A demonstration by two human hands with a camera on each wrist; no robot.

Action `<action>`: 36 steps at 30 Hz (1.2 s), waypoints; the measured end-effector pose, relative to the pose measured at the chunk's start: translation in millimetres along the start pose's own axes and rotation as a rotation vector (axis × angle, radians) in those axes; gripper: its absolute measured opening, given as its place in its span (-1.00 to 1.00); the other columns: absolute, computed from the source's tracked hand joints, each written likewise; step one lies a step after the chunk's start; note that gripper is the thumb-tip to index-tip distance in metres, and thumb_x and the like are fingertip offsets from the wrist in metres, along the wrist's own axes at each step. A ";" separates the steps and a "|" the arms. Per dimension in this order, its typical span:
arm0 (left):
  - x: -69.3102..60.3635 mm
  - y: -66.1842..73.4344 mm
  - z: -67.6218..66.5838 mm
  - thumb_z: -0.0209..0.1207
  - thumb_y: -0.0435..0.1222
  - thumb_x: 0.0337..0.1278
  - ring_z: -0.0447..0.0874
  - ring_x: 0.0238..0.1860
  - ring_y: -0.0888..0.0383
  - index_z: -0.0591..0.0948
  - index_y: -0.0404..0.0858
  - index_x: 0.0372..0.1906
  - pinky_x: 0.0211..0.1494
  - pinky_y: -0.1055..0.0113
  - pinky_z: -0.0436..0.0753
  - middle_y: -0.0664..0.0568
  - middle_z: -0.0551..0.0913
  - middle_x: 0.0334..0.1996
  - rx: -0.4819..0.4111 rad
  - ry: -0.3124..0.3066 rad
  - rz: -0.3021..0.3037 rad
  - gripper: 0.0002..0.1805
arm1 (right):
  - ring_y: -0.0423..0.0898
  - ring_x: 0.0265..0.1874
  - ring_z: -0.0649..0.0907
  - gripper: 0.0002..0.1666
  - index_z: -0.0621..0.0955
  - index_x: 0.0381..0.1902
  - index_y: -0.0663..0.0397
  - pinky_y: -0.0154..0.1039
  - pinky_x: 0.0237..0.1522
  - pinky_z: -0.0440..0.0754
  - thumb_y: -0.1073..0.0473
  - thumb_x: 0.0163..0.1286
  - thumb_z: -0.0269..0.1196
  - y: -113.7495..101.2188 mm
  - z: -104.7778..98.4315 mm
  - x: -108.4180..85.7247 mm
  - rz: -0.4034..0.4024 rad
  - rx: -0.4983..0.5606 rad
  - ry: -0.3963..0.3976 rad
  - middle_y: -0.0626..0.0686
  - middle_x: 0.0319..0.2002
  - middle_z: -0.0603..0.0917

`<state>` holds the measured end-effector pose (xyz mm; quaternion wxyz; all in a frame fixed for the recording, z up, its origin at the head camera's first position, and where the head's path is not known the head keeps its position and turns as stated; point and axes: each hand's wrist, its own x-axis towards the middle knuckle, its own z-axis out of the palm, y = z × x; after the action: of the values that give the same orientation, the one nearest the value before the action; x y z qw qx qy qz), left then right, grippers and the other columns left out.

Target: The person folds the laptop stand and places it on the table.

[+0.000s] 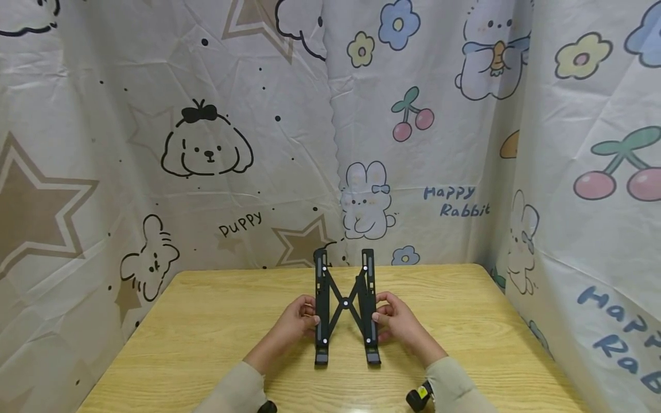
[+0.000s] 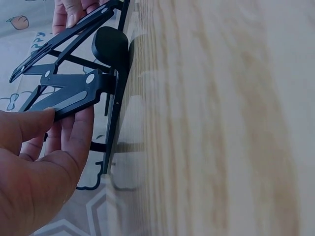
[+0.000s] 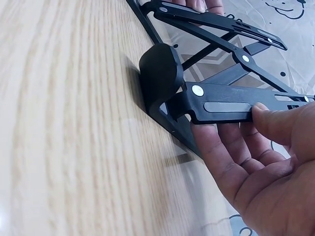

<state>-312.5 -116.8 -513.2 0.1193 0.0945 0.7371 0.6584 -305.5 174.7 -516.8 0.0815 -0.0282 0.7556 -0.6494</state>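
A black folding laptop stand (image 1: 345, 303) stands on the wooden table, its two side rails joined by crossed bars with a silver pivot in the middle. My left hand (image 1: 301, 318) grips the left rail from outside, thumb on top and fingers beneath, as the left wrist view shows. On the other side my right hand (image 1: 395, 321) pinches the right rail the same way, its thumb (image 3: 278, 123) lying along the grey pad strip. Upturned lips (image 3: 160, 71) sit at the near ends of the rails. Part of the fingers is hidden under the rails in the head view.
The light wooden table (image 1: 232, 310) extends around the stand. Behind and at both sides hangs a white curtain (image 1: 289, 143) printed with puppies, rabbits and cherries. A black wrist device with a yellow mark (image 1: 419, 396) is at the right sleeve.
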 end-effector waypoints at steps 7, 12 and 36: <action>1.4 -1.2 3.1 0.11 -0.55 0.37 0.64 -0.22 0.06 0.41 -0.40 0.17 -0.18 0.05 0.78 -0.19 0.55 -0.12 -0.004 -0.016 0.026 -0.67 | 0.03 -0.33 0.72 -0.63 0.50 0.20 0.06 0.04 -0.40 0.76 0.41 0.50 0.17 -1.9 4.5 -0.7 -0.008 -0.004 0.005 0.16 -0.23 0.62; 3.0 -2.4 5.0 0.10 -0.55 0.37 0.64 -0.24 0.06 0.36 -0.47 0.21 -0.21 0.09 0.78 -0.21 0.55 -0.11 -0.011 -0.032 0.033 -0.63 | 0.02 -0.36 0.72 -0.63 0.49 0.20 0.08 0.05 -0.41 0.76 0.42 0.49 0.18 -2.6 6.8 0.5 -0.018 -0.006 0.003 0.18 -0.23 0.63; 6.0 -0.8 20.1 0.07 -0.55 0.42 0.64 -0.21 0.07 0.44 -0.31 0.16 -0.16 0.05 0.78 -0.15 0.56 -0.12 -0.001 -0.049 0.039 -0.70 | 0.02 -0.40 0.72 -0.65 0.48 0.19 0.13 0.09 -0.43 0.75 0.40 0.50 0.18 -1.9 25.4 2.0 -0.060 -0.015 -0.014 0.19 -0.24 0.66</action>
<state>-312.1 -96.0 -516.4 0.1244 0.1250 0.7316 0.6585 -303.5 149.3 -518.8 0.0671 -0.0561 0.7587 -0.6455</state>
